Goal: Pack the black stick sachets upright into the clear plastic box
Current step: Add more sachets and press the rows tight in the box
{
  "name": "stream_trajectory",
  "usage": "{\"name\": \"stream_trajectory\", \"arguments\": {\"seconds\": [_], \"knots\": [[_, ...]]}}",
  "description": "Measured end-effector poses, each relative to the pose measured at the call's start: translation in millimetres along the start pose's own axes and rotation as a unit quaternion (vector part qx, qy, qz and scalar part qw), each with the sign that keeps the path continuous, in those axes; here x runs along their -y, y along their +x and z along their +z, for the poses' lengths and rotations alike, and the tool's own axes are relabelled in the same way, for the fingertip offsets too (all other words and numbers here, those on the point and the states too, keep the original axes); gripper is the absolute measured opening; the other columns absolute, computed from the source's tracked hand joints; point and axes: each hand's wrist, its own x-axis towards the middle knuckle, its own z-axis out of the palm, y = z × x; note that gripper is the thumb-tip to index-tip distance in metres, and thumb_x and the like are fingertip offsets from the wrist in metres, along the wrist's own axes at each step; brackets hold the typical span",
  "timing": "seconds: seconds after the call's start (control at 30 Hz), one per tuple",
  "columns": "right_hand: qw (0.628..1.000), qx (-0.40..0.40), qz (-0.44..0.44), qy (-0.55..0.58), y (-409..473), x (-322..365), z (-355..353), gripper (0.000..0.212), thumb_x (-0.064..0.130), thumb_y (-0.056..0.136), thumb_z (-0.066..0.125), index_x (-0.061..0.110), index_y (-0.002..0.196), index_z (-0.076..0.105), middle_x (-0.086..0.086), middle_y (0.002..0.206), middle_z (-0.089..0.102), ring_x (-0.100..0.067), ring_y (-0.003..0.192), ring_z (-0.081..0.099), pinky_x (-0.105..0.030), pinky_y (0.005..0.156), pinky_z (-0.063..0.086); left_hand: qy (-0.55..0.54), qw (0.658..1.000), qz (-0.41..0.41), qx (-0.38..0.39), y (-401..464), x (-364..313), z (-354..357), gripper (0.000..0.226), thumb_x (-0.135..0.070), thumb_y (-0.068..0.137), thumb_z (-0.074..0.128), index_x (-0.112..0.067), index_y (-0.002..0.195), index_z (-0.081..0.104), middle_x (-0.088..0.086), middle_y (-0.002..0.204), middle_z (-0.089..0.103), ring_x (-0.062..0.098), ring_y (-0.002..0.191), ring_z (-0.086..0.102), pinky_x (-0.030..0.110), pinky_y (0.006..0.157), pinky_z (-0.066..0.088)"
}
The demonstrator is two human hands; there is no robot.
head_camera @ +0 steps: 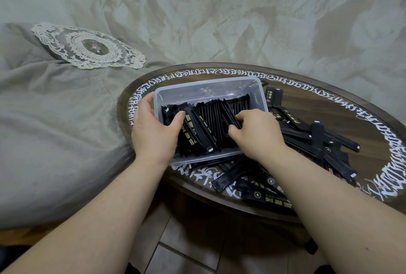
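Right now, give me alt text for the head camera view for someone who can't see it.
Two bare hands pack black stick sachets into a clear plastic box on a round dark table: left hand grips the box's side, right hand pinches sachets inside. Loose sachets lie piled at right.

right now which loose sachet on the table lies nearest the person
The sachet printed BLACK COFFEE at the table's near edge; the other loose ones lie farther back, beside the box.
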Motion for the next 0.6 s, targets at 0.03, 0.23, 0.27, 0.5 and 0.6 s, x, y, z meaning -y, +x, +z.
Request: {"name": "stream_trajectory", "arguments": {"seconds": [0.03,0.23,0.27,0.5,0.6], "knots": [[1.0,0.004,0.005,0.004,2.6,0.2,3.8,0.022,0.03,0.086,0.056,0.01,0.085,0.064,-0.006,0.076,0.064,-0.031,0.084,0.058,-0.031,0.066,0.041,-0.001,1.0,0.001,0.0,-0.1,0.1,-0.2,0.064,-0.038,0.075,0.077,-0.027,0.13,0.045,-0.008,0.122,0.057,0.01,0.103,0.055,0.026,0.089,0.041],[0.998,0.053,0.029,0.032,10.9,3.2,13.8,0.028,0.039,0.084,0.064,0.011,0.09,0.064,-0.005,0.082,0.066,-0.028,0.086,0.059,-0.031,0.068,0.047,-0.002,1.0,0.0,0.005,-0.2,2.4,0.4,0.064,-0.039,0.074,0.077,-0.03,0.127,0.044,-0.009,0.118,0.059,0.012,0.103,0.059,0.032,0.092,0.046],[0.998,0.046,0.029,0.041,10.8,2.6,12.4,0.031,0.039,0.084,0.064,0.01,0.094,0.065,-0.005,0.084,0.067,-0.027,0.087,0.059,-0.033,0.073,0.049,-0.004,1.0,-0.002,0.005,0.2,3.2,0.1,0.064,-0.039,0.073,0.077,-0.03,0.127,0.044,-0.009,0.117,0.059,0.012,0.102,0.059,0.032,0.092,0.047],[0.999,0.049,0.012,0.004,11.0,-1.7,12.8,0.028,0.035,0.089,0.06,0.01,0.081,0.071,-0.006,0.078,0.068,-0.028,0.083,0.061,-0.032,0.075,0.05,-0.004,1.0,-0.004,0.013,-0.3,1.2,0.0,0.063,-0.039,0.075,0.077,-0.032,0.127,0.043,-0.011,0.109,0.06,0.011,0.096,0.059,0.028,0.086,0.045],[0.995,0.078,0.042,0.041,17.5,-2.6,13.2,0.025,0.034,0.089,0.061,0.013,0.082,0.072,0.001,0.08,0.067,-0.025,0.087,0.061,-0.029,0.072,0.048,-0.008,1.0,-0.003,0.016,-1.8,1.0,-1.4,0.064,-0.039,0.074,0.077,-0.032,0.127,0.043,-0.011,0.109,0.06,0.012,0.097,0.059,0.03,0.088,0.046]]}}
